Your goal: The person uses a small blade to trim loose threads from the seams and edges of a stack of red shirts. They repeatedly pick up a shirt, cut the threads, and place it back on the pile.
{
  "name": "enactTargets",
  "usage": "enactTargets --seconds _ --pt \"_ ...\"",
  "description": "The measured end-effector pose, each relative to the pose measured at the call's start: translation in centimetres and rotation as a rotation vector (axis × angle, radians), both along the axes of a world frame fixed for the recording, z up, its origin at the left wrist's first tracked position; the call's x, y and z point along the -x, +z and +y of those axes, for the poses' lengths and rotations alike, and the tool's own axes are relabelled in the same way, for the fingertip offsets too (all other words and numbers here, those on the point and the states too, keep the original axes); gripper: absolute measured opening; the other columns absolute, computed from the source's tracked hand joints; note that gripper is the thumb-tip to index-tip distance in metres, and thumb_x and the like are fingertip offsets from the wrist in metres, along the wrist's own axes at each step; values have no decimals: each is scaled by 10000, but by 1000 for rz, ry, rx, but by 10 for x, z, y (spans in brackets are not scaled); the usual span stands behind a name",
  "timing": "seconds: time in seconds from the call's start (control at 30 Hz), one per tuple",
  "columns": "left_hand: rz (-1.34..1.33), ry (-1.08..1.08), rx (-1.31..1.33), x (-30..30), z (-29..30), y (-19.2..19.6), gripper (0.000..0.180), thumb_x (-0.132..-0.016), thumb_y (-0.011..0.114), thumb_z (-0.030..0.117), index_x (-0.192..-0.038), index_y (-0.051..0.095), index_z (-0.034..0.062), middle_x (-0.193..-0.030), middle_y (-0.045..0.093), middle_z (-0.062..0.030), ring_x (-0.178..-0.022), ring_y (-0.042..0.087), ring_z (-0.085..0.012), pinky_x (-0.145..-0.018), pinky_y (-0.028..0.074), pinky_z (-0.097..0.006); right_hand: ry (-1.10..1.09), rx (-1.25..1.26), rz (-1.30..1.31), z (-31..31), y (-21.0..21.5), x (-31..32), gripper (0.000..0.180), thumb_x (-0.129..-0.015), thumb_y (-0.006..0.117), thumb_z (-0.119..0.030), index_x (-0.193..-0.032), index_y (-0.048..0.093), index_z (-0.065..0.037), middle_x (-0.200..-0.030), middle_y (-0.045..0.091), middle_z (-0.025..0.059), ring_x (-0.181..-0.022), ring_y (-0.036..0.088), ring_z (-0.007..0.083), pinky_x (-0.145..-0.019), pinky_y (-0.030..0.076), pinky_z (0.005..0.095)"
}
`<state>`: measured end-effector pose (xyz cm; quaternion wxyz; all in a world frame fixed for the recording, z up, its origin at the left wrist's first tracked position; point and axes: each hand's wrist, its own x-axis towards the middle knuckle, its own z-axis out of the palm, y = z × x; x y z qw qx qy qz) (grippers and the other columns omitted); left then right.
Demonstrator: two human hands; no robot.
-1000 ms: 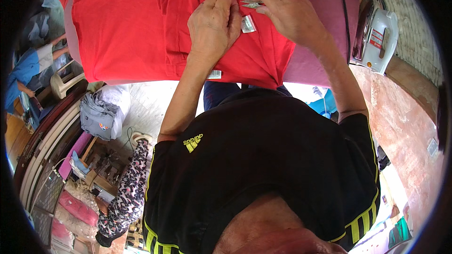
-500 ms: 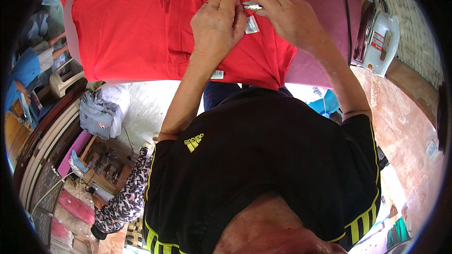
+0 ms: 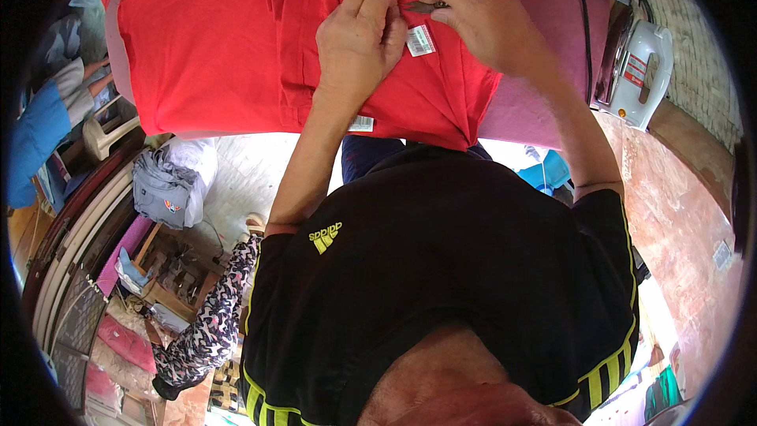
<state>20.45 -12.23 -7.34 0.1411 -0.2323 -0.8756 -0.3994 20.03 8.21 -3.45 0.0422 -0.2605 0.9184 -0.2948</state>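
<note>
Black shirt: seen nearest [image 3: 449, 244]; most of the lower half is filled by its back-lit front, from 4 to 8 o'clock.
Left hand: set at 12 o'clock [image 3: 352, 43]; its fingers are curled in tightly and the red cloth [image 3: 205, 47] is pinched in them. The fingertips are hidden behind the knuckles.
Right hand: placed at 1 o'clock [image 3: 481, 24]; small metal snips [image 3: 423, 7] are gripped closely between thumb and bent fingers, tips aimed toward 9 o'clock, just beside the left hand. How far the blades are parted cannot be told; the handles are mostly covered.
Labels: a white tag [image 3: 420, 41] is seen below the snips, its print too small to be made out; another tag [image 3: 362, 123] is partly covered by the left forearm.
Red cloth: spread from 11 to 1 o'clock over a mauve-covered table [image 3: 528, 114], cut off by the top edge.
Iron: stood at 2 o'clock [image 3: 643, 71], white.
Co-worker: glimpsed in blue at 9 o'clock [image 3: 43, 130], cropped by the dark rim.
</note>
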Motion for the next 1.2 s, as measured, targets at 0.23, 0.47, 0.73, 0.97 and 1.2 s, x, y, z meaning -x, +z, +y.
enactTargets --seconds 0.23,0.47,0.73,0.97,1.2 --pt "-38 -53 -6 1 -4 5 141 -798 679 27 -915 603 44 -884 614 -112 -727 645 -318 -616 517 -395 48 -43 -32 -2 4 2 166 -963 580 -173 -1099 572 -78 -1055 610 91 -873 637 352 -683 501 446" --pt "-150 -179 -282 1 -16 9 122 -749 638 -23 -837 591 47 -824 593 -79 -678 615 -259 -603 507 -329 112 -62 9 3 4 3 173 -962 580 -168 -1107 576 -73 -1065 611 95 -901 634 342 -728 510 425" --pt "-268 -318 -289 -9 -42 21 108 -712 688 -12 -778 606 15 -841 624 -86 -748 615 -260 -787 504 -327 56 293 -173 26 2 7 283 -870 687 -24 -1138 598 -30 -1023 633 65 -913 644 153 -817 512 297" --pt "77 -181 23 7 -32 16 146 -799 726 17 -933 670 9 -966 657 -103 -796 634 -311 -704 515 -394 -5 338 -206 34 -19 14 214 -883 686 14 -1091 638 -6 -973 646 57 -895 643 112 -818 512 243" --pt "240 71 140 26 -43 22 185 -816 760 93 -989 701 66 -976 670 -68 -882 626 -281 -726 487 -426 -209 266 94 9 7 31 130 -842 680 14 -937 597 -15 -816 595 109 -703 605 228 -632 471 338"
